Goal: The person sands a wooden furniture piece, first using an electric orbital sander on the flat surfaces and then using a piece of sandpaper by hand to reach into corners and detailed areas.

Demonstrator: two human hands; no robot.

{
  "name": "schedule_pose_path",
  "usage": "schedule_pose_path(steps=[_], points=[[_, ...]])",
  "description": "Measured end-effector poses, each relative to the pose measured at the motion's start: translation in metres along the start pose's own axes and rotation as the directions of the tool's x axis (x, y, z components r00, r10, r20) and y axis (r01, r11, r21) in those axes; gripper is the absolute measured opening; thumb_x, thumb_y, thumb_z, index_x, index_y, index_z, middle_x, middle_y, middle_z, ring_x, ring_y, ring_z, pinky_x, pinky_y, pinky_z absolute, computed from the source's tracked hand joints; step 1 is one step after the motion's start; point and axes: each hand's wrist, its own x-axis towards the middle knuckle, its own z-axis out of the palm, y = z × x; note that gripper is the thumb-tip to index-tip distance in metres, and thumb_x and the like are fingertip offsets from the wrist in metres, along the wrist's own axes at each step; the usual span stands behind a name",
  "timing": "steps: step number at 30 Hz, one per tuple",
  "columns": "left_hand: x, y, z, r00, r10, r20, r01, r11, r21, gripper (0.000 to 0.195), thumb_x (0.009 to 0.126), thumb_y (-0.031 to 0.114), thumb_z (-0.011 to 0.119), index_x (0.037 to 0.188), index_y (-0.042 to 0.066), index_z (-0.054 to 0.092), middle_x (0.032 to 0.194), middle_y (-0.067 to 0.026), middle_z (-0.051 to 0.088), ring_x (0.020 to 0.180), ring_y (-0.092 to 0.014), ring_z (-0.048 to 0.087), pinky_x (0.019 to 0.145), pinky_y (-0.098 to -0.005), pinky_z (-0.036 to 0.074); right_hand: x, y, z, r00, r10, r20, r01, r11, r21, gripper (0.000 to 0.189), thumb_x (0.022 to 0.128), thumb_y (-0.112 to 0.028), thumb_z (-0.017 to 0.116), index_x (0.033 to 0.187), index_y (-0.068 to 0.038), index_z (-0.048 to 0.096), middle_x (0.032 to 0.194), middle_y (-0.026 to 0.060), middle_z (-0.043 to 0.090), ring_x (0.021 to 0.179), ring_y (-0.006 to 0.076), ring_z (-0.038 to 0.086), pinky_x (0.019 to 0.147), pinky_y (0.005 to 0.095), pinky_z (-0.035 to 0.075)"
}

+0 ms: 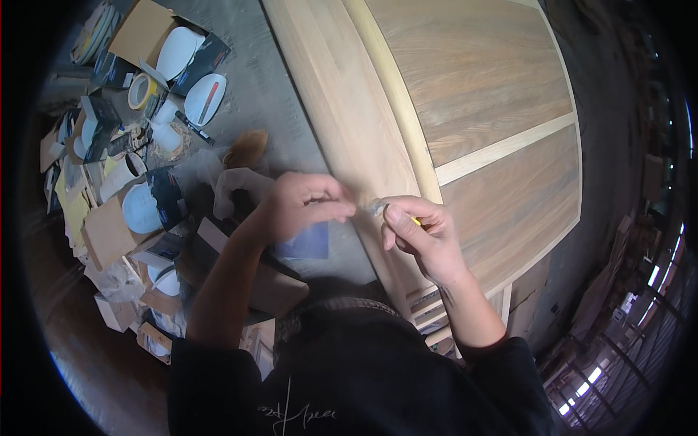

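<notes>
My right hand pinches a small slim tool with a yellow end between thumb and fingers. Its tip is blurred, greyish and tan, and I cannot tell what tool it is. Close to that tip, on the left, is my left hand, blurred, with thumb and fingertips near each other; whether anything is between them is not clear. Both hands are above the near part of a pale wooden board. To the right of this board lies a large framed wooden panel with brown grain and light strips.
On the grey work surface at left are open boxes of sanding discs, a tape roll, a red-handled tool on a disc, and a marker. Crumpled plastic and a blue sheet lie near my left arm.
</notes>
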Motion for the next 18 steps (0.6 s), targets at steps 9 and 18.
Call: schedule_pose_path(steps=[9, 18], points=[[0.022, -0.091, -0.003, 0.967, -0.206, -0.15, 0.245, 0.586, 0.772, 0.022, 0.085, 0.026, 0.077, 0.082, 0.004, 0.075, 0.085, -0.0183, 0.072, 0.083, -0.04, 0.069, 0.076, -0.0475, 0.054, 0.127, 0.019, -0.057, 0.867, -0.41, -0.284, 0.234, 0.836, -0.496, 0.034, 0.108, -0.02, 0.059, 0.133, 0.001, 0.069, 0.095, 0.006, 0.073, 0.083, 0.0112, 0.063, 0.074, 0.0299, 0.052], [0.023, -0.141, -0.012, 0.971, -0.105, -0.216, 0.229, 0.674, 0.702, 0.01, 0.084, 0.004, 0.059, 0.08, 0.003, 0.068, 0.081, -0.0201, 0.068, 0.081, -0.042, 0.066, 0.071, -0.0489, 0.051, 0.255, 0.007, -0.073, 0.788, -0.567, -0.24, 0.006, 0.397, -0.918, 0.029, 0.101, -0.024, 0.061, 0.127, -0.024, 0.073, 0.09, 0.0176, 0.062, 0.085, 0.0371, 0.064, 0.076, 0.048, 0.053]])
